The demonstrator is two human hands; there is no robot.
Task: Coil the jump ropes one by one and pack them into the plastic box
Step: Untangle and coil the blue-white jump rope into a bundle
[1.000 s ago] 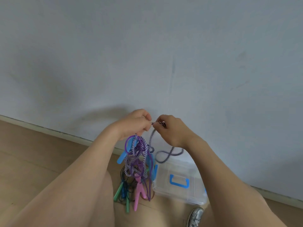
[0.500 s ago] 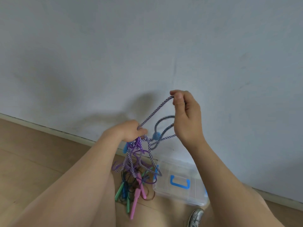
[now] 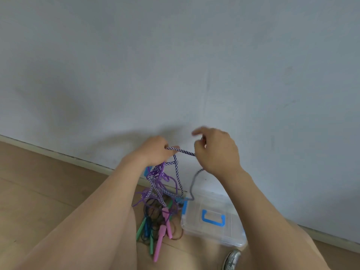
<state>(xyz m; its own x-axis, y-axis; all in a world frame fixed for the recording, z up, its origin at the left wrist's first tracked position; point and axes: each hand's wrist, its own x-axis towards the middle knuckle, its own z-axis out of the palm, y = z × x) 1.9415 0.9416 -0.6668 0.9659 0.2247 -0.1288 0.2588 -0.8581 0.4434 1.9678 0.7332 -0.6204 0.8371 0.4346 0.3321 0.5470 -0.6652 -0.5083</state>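
Hands raised in front of the wall [image 3: 194, 65], close together but not touching. Left hand [image 3: 155, 151] is fisted, gripping the striped rope [image 3: 185, 152] plus a bunch of loops hanging under it. Right hand [image 3: 218, 151] is curled round the same striped rope just to the right, forefinger sticking out, blurred. A short taut run of the striped rope bridges the two hands. Below the left hand, striped loops are tangled with a purple rope [image 3: 161, 174]; the tangle hangs down to the floor [image 3: 48, 191]. Pink handles [image 3: 163, 230] and green handles [image 3: 141, 228] lie on the floor under the left hand. A grey blurred strand drops from under the right hand toward the plastic box [image 3: 194, 230]. Box sits on the floor below the right hand, lid on, blue handle [image 3: 213, 218] on top. Shoe [image 3: 231, 259] just below the box.
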